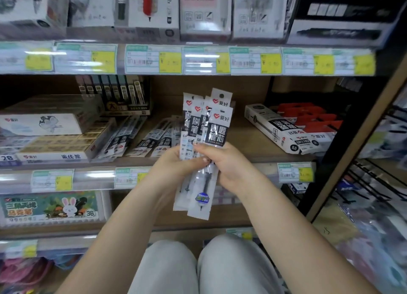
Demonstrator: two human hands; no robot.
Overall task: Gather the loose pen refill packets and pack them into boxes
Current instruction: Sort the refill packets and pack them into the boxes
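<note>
A fanned bunch of several pen refill packets (206, 126), white with black labels and red hearts, stands upright in front of the middle shelf. My left hand (174, 164) grips the bunch from the left, thumb across the front. My right hand (222, 164) grips it from the right at the same height. The packets' lower ends hang below both hands. More loose refill packets (152, 139) lie flat on the shelf behind, left of my hands. A long white refill box (275, 126) lies on the shelf to the right.
Flat stationery boxes (55, 137) are stacked at the shelf's left, with a dark display box (123, 100) of refills behind. Red-topped packets (312, 119) lie beside the white box. Price-tag rails (198, 60) edge each shelf. My knees (198, 269) are below; a wire rack (374, 183) stands right.
</note>
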